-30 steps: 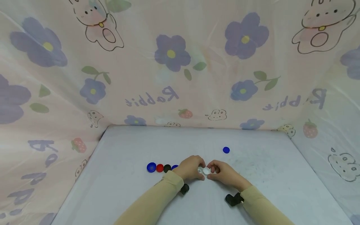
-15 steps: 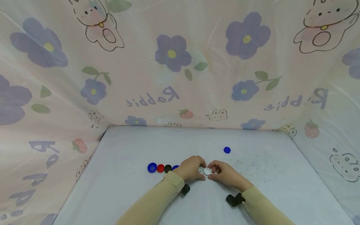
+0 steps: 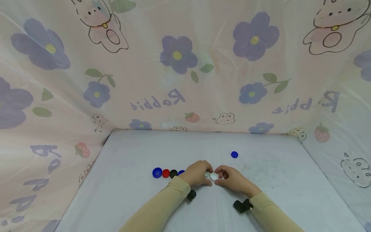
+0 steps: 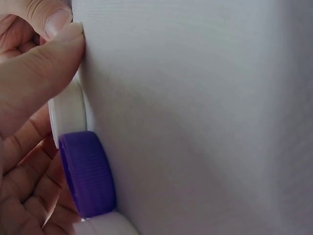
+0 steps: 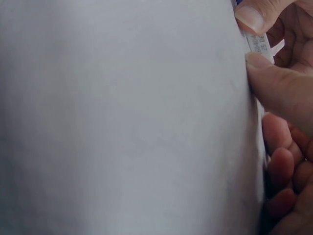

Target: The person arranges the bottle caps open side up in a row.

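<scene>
Both hands meet over a row of bottle caps at the table's middle. My right hand (image 3: 233, 179) pinches a white bottle cap (image 3: 214, 176) with thumb and fingers; printed characters show on its side in the right wrist view. My left hand (image 3: 197, 173) curves its thumb and fingers round a second white cap (image 3: 207, 176), just left of the first. In the left wrist view a white cap (image 4: 68, 110) stands by the thumb, touching a purple-blue cap (image 4: 88, 174), with another white cap (image 4: 110, 225) below. The left hand hides part of the row from the head view.
Left of the left hand, the row runs on with a blue cap (image 3: 181, 172), a black cap (image 3: 173, 174), a red cap (image 3: 166, 173) and a larger blue cap (image 3: 157, 172). A lone blue cap (image 3: 234, 154) lies farther back. Patterned curtain (image 3: 179, 80) surrounds the table (image 3: 130, 199).
Both hands stay almost where they were at the white caps. The whole scene shifts slightly to the right in the head view; the caps keep their order.
</scene>
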The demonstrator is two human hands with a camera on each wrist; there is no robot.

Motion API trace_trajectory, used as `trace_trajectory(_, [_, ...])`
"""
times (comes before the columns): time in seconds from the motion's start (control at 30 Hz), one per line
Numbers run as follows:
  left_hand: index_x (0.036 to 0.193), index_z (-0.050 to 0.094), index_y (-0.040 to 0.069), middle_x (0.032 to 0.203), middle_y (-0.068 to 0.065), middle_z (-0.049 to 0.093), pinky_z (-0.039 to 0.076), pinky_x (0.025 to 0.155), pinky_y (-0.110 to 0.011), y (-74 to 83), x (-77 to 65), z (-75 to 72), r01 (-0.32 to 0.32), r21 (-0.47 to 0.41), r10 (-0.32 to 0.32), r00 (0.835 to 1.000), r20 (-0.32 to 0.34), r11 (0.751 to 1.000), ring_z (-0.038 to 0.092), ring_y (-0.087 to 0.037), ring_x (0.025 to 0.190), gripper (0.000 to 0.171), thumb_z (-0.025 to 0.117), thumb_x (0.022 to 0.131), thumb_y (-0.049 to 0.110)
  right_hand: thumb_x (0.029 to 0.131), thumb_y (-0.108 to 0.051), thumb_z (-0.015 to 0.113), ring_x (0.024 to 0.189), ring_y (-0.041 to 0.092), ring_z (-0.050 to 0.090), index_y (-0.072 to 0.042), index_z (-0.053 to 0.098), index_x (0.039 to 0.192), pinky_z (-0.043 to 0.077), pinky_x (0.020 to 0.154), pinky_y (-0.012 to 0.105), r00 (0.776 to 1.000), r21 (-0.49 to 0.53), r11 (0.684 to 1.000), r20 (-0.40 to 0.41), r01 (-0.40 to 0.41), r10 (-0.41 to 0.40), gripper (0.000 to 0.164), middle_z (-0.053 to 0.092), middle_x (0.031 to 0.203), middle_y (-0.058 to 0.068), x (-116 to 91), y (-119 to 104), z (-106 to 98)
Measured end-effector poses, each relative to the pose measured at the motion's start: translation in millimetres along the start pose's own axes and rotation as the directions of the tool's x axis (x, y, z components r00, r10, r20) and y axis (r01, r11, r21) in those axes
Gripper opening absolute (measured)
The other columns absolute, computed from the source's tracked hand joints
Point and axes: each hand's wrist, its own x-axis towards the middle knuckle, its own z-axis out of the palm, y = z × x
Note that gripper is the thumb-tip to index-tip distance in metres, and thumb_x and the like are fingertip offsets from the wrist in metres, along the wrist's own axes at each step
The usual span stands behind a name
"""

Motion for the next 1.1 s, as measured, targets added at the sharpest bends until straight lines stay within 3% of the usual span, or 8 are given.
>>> trace_trajectory(0.3, [0.106, 0.069, 0.016, 0.106, 0.008, 0.063, 0.045, 0.084, -0.024, 1.1, 0.1, -2.5, -0.002, -0.017, 0.002, 1.0, 0.016, 1.0, 0.053, -0.006, 0.096, 0.043, 0.087, 0.071, 0.033, 0.08, -0.033, 0.08, 0.075, 0.016, 0.047, -0.019, 0.063, 0.105, 0.038, 0.063, 0.028, 1.0, 0.016, 1.0, 0.009, -0.01, 0.01, 0.033, 0.055, 0.086, -0.001, -1.1, 1.3, -2.6])
trace_trajectory(0.6, [0.117, 0.065, 0.011, 0.108, 0.003, 0.065, 0.046, 0.088, -0.028, 5.9, 2.5, -20.1, 0.103, -0.181, -0.085, 0.991, 0.107, 0.978, 0.058, -0.008, 0.097, 0.053, 0.082, 0.076, 0.041, 0.085, -0.029, 0.076, 0.081, 0.019, 0.057, -0.01, 0.063, 0.113, 0.046, 0.071, 0.028, 1.0, 0.062, 0.998, -0.017, 0.0, 0.001, 0.036, 0.063, 0.091, 0.001, -8.0, 2.4, -17.1])
trace_trajectory(0.9, [0.125, 0.061, 0.014, 0.112, 0.002, 0.063, 0.048, 0.084, -0.03, 20.7, 17.9, -13.5, 0.139, -0.251, -0.147, 0.989, -0.01, 0.958, 0.059, -0.011, 0.098, 0.056, 0.079, 0.079, 0.041, 0.086, -0.028, 0.075, 0.086, 0.017, 0.06, -0.009, 0.063, 0.118, 0.05, 0.073, 0.03, 0.986, 0.053, 0.994, -0.132, -0.095, 0.101, 0.039, 0.064, 0.096, 0.0, -11.1, 10.7, -42.2])
trace_trajectory(1.1, [0.133, 0.055, 0.019, 0.111, 0.004, 0.063, 0.049, 0.082, -0.03, 38.8, 33.5, -10.5, 0.176, -0.241, -0.189, 0.981, -0.031, 0.954, 0.059, -0.009, 0.095, 0.065, 0.08, 0.078, 0.042, 0.089, -0.028, 0.072, 0.088, 0.019, 0.06, -0.007, 0.061, 0.121, 0.05, 0.072, 0.031, 0.974, 0.034, 0.995, -0.206, -0.094, 0.099, 0.04, 0.065, 0.1, 0.003, -13.2, 20.8, -58.1])
